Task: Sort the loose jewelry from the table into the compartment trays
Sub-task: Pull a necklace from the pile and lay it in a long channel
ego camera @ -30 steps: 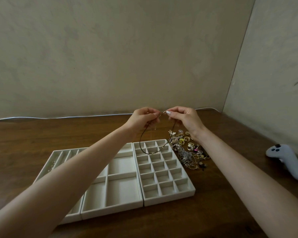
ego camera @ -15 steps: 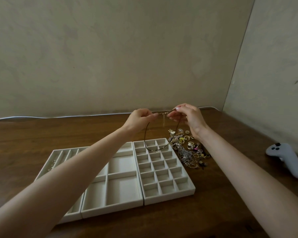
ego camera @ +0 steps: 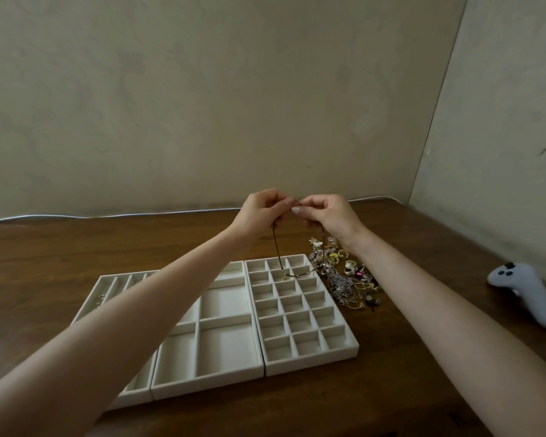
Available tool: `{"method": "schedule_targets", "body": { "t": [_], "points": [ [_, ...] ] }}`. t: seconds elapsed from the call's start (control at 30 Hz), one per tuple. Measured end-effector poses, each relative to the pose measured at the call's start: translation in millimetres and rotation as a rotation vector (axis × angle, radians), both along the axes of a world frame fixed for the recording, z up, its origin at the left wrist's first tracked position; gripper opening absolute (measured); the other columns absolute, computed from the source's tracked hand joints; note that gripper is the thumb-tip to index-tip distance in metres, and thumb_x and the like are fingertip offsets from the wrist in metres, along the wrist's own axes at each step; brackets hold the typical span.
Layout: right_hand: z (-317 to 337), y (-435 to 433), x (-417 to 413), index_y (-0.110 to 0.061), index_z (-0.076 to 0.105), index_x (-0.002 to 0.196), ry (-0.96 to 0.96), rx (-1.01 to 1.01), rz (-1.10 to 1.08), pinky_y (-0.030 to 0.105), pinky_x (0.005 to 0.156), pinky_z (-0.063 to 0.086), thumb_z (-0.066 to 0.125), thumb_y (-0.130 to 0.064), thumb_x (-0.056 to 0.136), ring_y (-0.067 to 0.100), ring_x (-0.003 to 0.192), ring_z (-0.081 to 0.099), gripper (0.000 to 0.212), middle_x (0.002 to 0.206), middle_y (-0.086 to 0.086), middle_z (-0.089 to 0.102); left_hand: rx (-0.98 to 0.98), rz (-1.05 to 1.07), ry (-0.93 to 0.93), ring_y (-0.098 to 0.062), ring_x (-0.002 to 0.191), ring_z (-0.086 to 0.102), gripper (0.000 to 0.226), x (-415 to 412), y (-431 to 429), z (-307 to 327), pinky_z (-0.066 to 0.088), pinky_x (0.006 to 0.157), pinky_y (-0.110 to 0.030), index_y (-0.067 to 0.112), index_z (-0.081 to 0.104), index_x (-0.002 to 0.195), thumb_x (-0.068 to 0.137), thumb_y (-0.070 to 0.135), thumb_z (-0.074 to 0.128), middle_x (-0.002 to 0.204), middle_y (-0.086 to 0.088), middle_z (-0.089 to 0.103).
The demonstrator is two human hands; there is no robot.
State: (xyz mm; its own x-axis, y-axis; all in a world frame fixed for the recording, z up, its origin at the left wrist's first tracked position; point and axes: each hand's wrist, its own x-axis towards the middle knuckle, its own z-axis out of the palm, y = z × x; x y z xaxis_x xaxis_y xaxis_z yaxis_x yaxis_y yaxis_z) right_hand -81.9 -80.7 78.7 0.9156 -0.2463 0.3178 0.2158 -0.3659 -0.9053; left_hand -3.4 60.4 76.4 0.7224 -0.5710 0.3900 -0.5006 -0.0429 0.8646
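Fingers of the left hand and right hand pinch the ends of a thin dark cord necklace, likely closing its clasp against tangling; its loop hangs over the white grid tray.

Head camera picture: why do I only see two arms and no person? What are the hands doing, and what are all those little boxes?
The camera sits on the person's head and looks forward and down, so you see what they see: their own two arms reaching out. There is no robot here. The left hand and the right hand are raised over the table. Each has a pinching grip on the top of a thin dark necklace, which hangs down in a loop. Below it lies the small-squares tray, and next to that the big-compartments tray. The jewelry pile lies to the right of the trays, waiting to be sorted into them. The white controller lies far to the right.
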Motion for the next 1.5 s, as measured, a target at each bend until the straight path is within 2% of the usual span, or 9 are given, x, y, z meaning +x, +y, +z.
{"method": "schedule_targets", "body": {
  "t": [0.1,0.33,0.47,0.63,0.83,0.97,1.13,1.33,1.5],
  "points": [
    [5.0,-3.4,-0.9,-0.009,0.070,0.084,-0.050,-0.023,-0.053,0.010,0.058,0.045,0.066,-0.017,0.086,0.001,0.052,0.053,0.009,0.058,-0.005,0.060,0.037,0.032,-0.074,-0.007,0.053,0.049,0.015,4.5,3.5,-3.1,0.044,0.056,-0.019,0.008,0.064,0.086,0.089,0.022,0.062,0.061,0.002,0.054],
    [27.3,-6.1,-0.4,-0.009,0.064,0.074,-0.179,0.111,-0.077,0.021,0.061,0.048,0.066,-0.021,0.087,0.008,0.056,0.056,0.018,0.063,0.003,0.060,0.284,0.008,-0.142,-0.011,0.073,0.057,0.018,10.5,10.7,-20.6,0.043,0.070,-0.024,0.028,0.066,0.068,0.086,0.028,0.065,0.074,0.002,0.066],
    [39.9,-4.6,1.1,-0.016,0.060,0.067,-0.223,0.106,-0.141,0.018,0.061,0.047,0.069,-0.027,0.085,0.007,0.059,0.058,0.022,0.065,0.000,0.063,0.330,0.026,-0.085,-0.010,0.076,0.056,0.022,11.8,11.2,-34.1,0.042,0.070,-0.023,0.028,0.067,0.065,0.086,0.026,0.065,0.074,0.007,0.066],
    [54.4,-1.5,1.3,-0.016,0.056,0.064,-0.278,0.091,-0.190,0.008,0.052,0.038,0.068,-0.027,0.086,-0.004,0.048,0.051,0.028,0.061,0.000,0.059,0.349,-0.015,-0.045,-0.018,0.093,0.063,0.010,15.4,15.8,-49.8,0.048,0.087,-0.033,0.020,0.071,0.078,0.086,0.022,0.065,0.088,0.000,0.070],
    [63.9,3.1,4.6,-0.015,0.058,0.064,-0.307,0.085,-0.207,0.007,0.051,0.036,0.070,-0.027,0.084,-0.004,0.046,0.048,0.027,0.060,-0.001,0.060,0.304,-0.018,0.105,-0.010,0.077,0.057,0.008,15.0,21.2,-61.6,0.046,0.071,-0.022,0.017,0.071,0.084,0.087,0.019,0.064,0.078,0.003,0.066],
    [64.9,6.8,6.8,-0.014,0.058,0.065,-0.292,0.112,-0.172,0.012,0.045,0.034,0.070,-0.027,0.084,0.001,0.043,0.044,0.026,0.059,0.000,0.059,0.248,-0.101,0.300,-0.015,0.088,0.067,0.014,12.4,27.8,-59.8,0.053,0.075,-0.024,0.007,0.068,0.097,0.091,0.014,0.058,0.100,-0.010,0.071],
    [64.7,9.5,12.1,-0.011,0.061,0.070,-0.288,0.173,-0.142,0.018,0.043,0.043,0.070,-0.024,0.085,0.008,0.045,0.053,0.022,0.059,0.003,0.062,0.099,-0.240,0.514,-0.020,0.090,0.068,0.018,3.1,38.5,-57.2,0.056,0.081,-0.030,0.002,0.060,0.108,0.094,0.005,0.049,0.106,-0.014,0.069],
    [61.2,14.3,20.9,-0.007,0.063,0.079,-0.263,0.236,-0.124,0.023,0.050,0.053,0.068,-0.020,0.087,0.011,0.050,0.060,0.016,0.067,0.007,0.066,0.168,-0.182,0.377,-0.010,0.081,0.066,0.011,-8.1,51.3,-53.5,0.053,0.073,-0.024,0.012,0.062,0.099,0.091,0.019,0.057,0.090,-0.001,0.069],
    [53.9,19.6,28.6,-0.006,0.063,0.076,-0.231,0.328,-0.132,0.024,0.050,0.053,0.068,-0.017,0.087,0.014,0.051,0.061,0.016,0.065,0.007,0.065,0.175,-0.082,0.264,-0.011,0.078,0.064,0.012,-15.5,66.7,-53.2,0.052,0.065,-0.016,0.007,0.065,0.091,0.093,0.013,0.054,0.082,-0.003,0.068]
  ]
}}
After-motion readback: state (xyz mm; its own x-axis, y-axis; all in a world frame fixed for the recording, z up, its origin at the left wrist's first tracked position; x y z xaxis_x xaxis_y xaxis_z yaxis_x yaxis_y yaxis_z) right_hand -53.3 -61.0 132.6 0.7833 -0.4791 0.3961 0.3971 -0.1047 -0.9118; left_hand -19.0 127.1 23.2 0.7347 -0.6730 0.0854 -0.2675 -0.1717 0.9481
